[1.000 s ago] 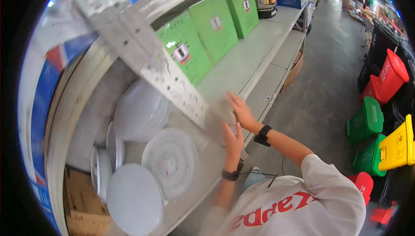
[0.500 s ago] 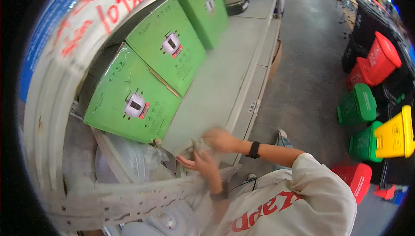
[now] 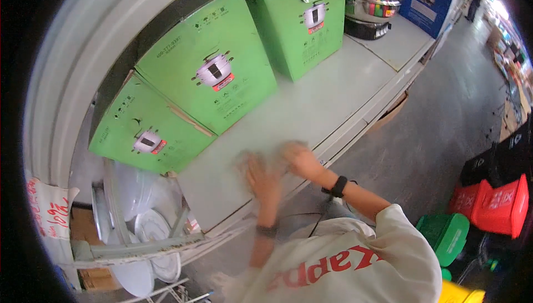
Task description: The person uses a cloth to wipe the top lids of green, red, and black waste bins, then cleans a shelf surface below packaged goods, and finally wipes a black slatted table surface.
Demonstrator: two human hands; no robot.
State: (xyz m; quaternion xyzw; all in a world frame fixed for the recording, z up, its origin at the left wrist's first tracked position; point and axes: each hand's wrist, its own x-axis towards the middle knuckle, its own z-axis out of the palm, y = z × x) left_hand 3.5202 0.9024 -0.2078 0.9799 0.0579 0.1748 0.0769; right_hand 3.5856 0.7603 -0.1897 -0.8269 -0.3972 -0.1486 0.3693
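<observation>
left grip [image 3: 260, 178] and right grip [image 3: 301, 160] were over a shelf [image 3: 327, 103]
too blurred to tell their opening or hold; green boxes [image 3: 214, 75] stood beyond them

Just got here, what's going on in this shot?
One person's left hand and right hand are at a grey shelf, too motion-blurred to tell whether they hold anything. Three green boxes stand along the shelf's back, with stacked metal pots and a blue box beyond.
</observation>
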